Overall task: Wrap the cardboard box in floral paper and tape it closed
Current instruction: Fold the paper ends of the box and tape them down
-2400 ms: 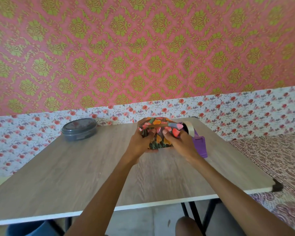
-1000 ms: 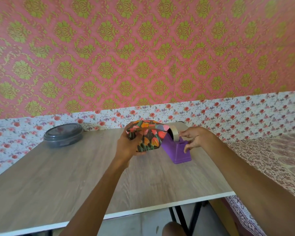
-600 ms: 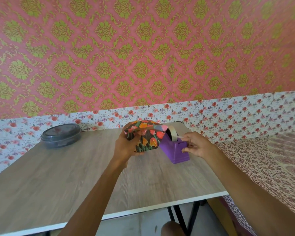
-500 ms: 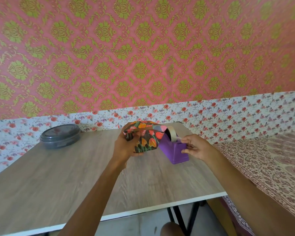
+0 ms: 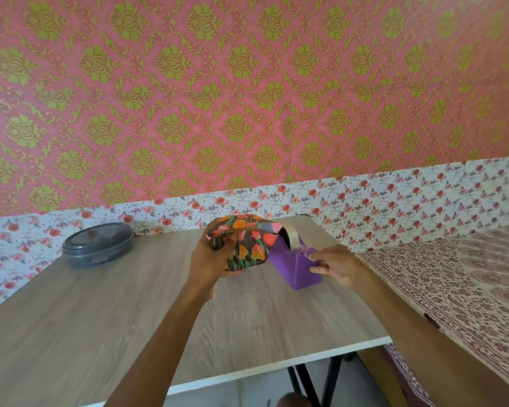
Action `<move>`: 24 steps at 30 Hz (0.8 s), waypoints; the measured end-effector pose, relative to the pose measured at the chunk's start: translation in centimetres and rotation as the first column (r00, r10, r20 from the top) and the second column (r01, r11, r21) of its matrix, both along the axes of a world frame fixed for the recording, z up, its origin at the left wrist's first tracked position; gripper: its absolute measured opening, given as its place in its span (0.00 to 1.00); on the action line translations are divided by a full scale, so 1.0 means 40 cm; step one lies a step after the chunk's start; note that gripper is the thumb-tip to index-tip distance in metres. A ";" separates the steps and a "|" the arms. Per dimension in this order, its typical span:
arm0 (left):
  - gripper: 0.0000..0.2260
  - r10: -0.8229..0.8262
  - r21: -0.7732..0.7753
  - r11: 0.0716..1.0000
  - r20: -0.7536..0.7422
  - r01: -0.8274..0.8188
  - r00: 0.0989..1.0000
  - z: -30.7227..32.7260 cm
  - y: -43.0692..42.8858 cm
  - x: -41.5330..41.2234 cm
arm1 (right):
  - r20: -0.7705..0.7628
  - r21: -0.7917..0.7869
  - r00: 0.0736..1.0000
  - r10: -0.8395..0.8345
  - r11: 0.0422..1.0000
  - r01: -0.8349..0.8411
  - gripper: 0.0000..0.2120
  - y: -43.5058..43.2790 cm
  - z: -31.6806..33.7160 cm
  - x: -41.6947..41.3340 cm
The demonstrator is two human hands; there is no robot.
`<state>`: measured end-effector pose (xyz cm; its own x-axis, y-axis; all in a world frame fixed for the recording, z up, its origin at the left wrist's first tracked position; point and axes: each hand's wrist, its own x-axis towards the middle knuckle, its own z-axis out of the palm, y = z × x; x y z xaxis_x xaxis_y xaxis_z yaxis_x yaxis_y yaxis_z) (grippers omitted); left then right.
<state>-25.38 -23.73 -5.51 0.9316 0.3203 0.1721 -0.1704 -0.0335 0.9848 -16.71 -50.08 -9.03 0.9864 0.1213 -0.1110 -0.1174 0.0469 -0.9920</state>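
Hard to make out: the cardboard itself, covered all over by dark paper printed with orange, red and pink flowers. Hidden too: the far side and underside of the wrapped box [image 5: 244, 245], and the back of the tape roll [image 5: 291, 237] behind the box's right corner. Nearly invisible: the clear tape [image 5: 304, 250] running from the roll to the front of the purple dispenser [image 5: 297, 270], shown only as a faint glint. Cut off at the lower edge: both forearms, a knee [image 5: 291, 400] and the black table legs [image 5: 303, 380].

Box held in the air above the table by the left hand [image 5: 212, 259], tilted, top face toward the camera, palm under the near side, thumb pressed on a paper fold at the left end. Just right of the box, touching or almost touching it: the dispenser, standing on the table. At the dispenser's near top edge: the right hand [image 5: 335, 267], thumb and forefinger pinched on the loose end of the tape, other fingers curled against the purple side.

Below, a pale wood-grain table [image 5: 130, 304] with a white edge. At its far left, well apart from the hands, a round grey lidded container [image 5: 97, 243]. Behind, a pink wall [image 5: 247, 83] with green damask motifs, and beneath it a white band [image 5: 394, 207] scattered with small red roses. To the right, a cloth [image 5: 467, 274] in a cream and maroon print.
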 end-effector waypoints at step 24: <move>0.16 0.035 -0.019 0.999 0.012 -0.035 0.999 0.024 0.003 0.020 | 0.520 -0.089 0.844 0.133 0.991 -0.102 0.24 0.188 0.105 -0.291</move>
